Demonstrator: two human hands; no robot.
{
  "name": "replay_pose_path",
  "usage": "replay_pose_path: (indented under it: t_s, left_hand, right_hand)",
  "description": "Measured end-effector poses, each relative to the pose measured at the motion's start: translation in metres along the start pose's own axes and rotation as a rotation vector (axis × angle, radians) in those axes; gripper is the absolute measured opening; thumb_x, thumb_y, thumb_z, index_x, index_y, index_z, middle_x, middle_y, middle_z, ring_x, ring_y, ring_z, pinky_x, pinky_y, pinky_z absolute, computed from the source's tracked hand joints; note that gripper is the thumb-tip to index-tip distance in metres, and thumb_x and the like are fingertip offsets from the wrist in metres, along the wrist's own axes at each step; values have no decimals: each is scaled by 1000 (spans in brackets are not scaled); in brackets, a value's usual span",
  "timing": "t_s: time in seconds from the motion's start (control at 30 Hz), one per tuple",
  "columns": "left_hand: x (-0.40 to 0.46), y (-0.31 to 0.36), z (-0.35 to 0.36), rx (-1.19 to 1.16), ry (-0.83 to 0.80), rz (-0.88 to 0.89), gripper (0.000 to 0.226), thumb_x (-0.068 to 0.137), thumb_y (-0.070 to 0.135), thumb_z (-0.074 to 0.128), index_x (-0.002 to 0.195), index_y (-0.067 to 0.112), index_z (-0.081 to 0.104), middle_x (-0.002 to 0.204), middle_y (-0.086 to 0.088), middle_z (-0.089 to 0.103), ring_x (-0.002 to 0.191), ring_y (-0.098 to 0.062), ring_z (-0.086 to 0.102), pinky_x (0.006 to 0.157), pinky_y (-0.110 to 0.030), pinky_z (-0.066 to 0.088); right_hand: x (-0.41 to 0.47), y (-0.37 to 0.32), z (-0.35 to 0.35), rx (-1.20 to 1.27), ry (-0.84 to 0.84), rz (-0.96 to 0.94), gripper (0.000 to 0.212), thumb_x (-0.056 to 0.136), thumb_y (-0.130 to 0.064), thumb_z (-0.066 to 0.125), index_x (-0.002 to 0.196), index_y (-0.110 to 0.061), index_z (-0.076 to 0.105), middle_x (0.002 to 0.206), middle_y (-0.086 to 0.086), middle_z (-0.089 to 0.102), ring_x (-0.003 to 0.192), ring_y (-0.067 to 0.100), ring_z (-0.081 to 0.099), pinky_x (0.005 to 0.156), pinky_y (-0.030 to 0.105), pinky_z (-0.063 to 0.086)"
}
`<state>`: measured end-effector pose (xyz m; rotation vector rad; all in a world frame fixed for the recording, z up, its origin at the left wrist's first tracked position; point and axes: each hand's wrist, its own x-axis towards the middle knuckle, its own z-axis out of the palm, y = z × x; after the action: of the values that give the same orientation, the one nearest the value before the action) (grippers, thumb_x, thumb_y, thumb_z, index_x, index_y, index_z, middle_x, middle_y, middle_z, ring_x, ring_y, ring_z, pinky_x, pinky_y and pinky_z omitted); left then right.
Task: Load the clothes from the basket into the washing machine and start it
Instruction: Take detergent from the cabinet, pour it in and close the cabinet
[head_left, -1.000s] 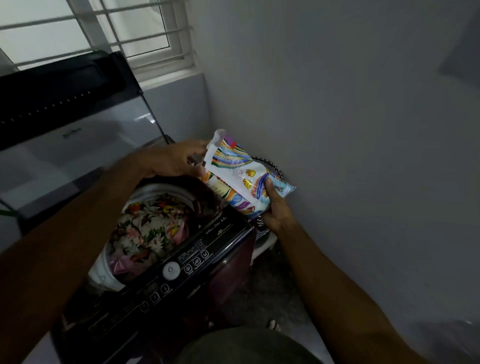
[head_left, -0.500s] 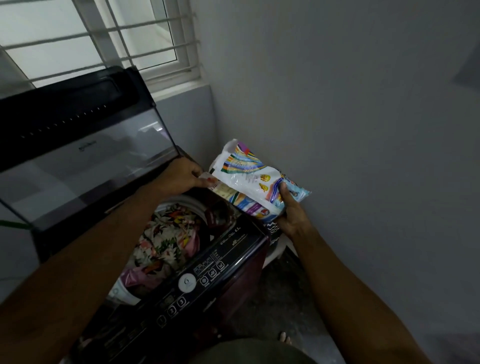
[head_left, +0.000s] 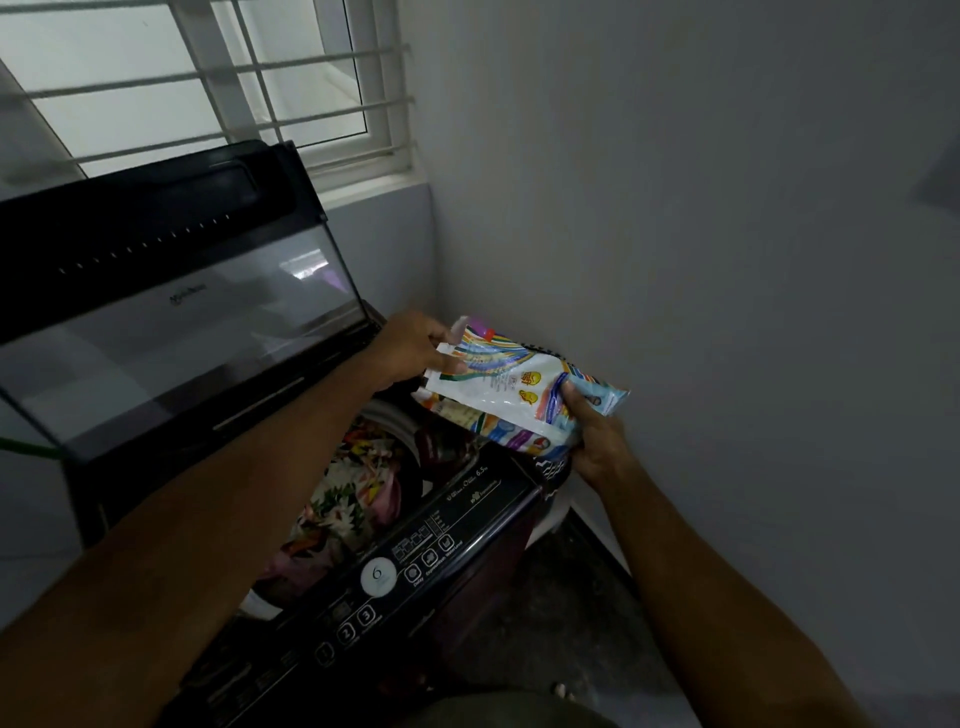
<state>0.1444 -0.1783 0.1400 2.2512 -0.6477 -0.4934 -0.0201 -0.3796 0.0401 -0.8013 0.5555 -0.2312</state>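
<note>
Clothes (head_left: 343, 499), floral print w/ some pink fabric, are sitting inside the drum of the top-load washing machine (head_left: 467, 525), whose glass lid (head_left: 171, 332) is standing raised toward the window (head_left: 208, 78). Control panel (head_left: 379, 577) is running along the machine's front edge, a round white dial showing among the buttons. Above the drum's right-rear corner, a colourful detergent packet (head_left: 511, 395) is being held tilted, mouth end higher and to the left. Left hand (head_left: 415, 348) is pinching the packet's open top; right hand (head_left: 592, 441) is gripping its lower end from beneath, thumb on top. Just behind the packet, by the wall, something black-and-white patterned is peeking out, possibly the basket (head_left: 553, 467) — too dark to say.
</note>
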Motion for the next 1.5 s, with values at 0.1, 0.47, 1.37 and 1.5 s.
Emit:
replay_pose_path:
  t_s: [0.1,0.47,1.37,1.5]
  left_hand:
    - [9,-9,12,-82,63,-38,71,60,26,92,120,12,57,114,-5,58,95,-11,57,75,-25,48]
    - [41,-18,40,-222,-247,5,94,45,44,96,128,25,55,117,-2,64,106,-16,62,95,-44,53]
    - [37,-24,58,-103,-20,24,31,74,24,84,60,13,58,64,3,58,60,-10,52,59,-23,40]
    - [34,-28,59,-87,8,31,31,74,23,84,61,12,58,63,2,55,60,-10,49,55,-22,37]
  right_hand:
    - [-4,-7,-6,-25,30,-54,9,91,-12,63,99,-10,67,91,11,76,78,24,74,75,49,60]
    - [-18,-22,-22,-67,126,-124,25,79,-10,74,103,-4,68,99,18,73,80,29,72,66,42,59]
    - [-44,-26,-6,-334,327,-251,40,74,-21,83,107,-4,69,94,15,75,79,33,74,47,32,54]
    - [-48,-22,-2,-341,332,-272,39,75,-20,82,107,-4,68,93,13,75,78,30,74,48,32,55]
